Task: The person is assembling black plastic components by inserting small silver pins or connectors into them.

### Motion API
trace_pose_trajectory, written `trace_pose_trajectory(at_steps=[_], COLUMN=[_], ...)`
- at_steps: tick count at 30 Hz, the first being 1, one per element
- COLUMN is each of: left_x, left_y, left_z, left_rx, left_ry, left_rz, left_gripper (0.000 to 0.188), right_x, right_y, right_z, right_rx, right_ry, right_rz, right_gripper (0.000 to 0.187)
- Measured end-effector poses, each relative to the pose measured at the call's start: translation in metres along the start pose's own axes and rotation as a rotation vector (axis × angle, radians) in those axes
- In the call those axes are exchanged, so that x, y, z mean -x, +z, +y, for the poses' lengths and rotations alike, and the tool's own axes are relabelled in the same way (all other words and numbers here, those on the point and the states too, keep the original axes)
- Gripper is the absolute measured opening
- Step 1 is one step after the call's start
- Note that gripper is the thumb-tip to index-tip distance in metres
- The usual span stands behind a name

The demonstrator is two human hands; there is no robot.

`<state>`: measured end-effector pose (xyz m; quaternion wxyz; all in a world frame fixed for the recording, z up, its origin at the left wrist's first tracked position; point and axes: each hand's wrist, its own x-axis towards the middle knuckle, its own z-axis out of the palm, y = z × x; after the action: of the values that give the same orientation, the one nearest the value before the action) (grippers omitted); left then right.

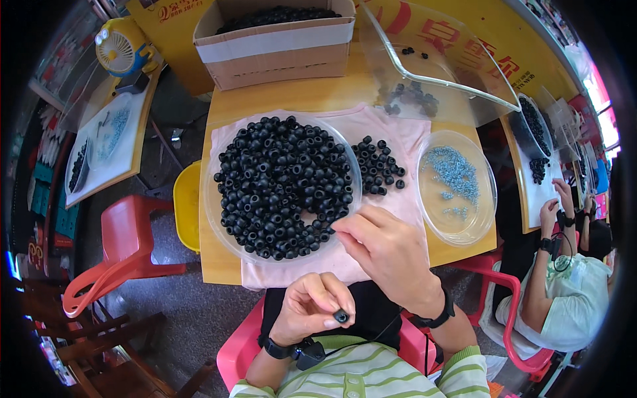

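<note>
My left hand (310,306) is just off the table's front edge, thumb and fingers pinching a single black bead (341,316) with a hole through it. Farther up, my right hand (391,249) hovers at the near right rim of a round transparent tray (211,229). Its thumb and forefinger are pressed together; anything between them is too small to make out. The tray is heaped with black beads (275,179). More loose black beads (379,166) lie on the pink cloth (413,142) to its right. Beyond them, a shallow transparent dish (458,229) holds tiny pale blue pieces (454,174).
At the back stands a cardboard box (275,60) full of black beads. A transparent plastic bin (464,86) tilts beside it. A red chair (129,239) and a yellow stool (188,205) are left of the table. Rightward, another person (564,292) sits at a second table.
</note>
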<state>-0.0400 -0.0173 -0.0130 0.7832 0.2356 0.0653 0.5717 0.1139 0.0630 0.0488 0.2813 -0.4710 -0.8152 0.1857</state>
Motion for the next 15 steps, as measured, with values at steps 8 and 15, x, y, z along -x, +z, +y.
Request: trace_pose_trajectory(at_steps=[8, 15], left_x=[0.006, 0.013], left_y=[0.004, -0.003], left_z=[0.012, 0.015], left_rx=[-0.030, -0.069], left_ry=[0.039, 0.026], left_rz=[0.015, 0.026], left_gripper=[0.017, 0.017], right_x=[-0.028, -0.035], right_y=[0.045, 0.056], right_z=[-0.002, -0.002], right_rx=[0.162, 0.206], right_ry=[-0.065, -0.010], right_rz=[-0.084, -0.144], right_gripper=[0.006, 0.008])
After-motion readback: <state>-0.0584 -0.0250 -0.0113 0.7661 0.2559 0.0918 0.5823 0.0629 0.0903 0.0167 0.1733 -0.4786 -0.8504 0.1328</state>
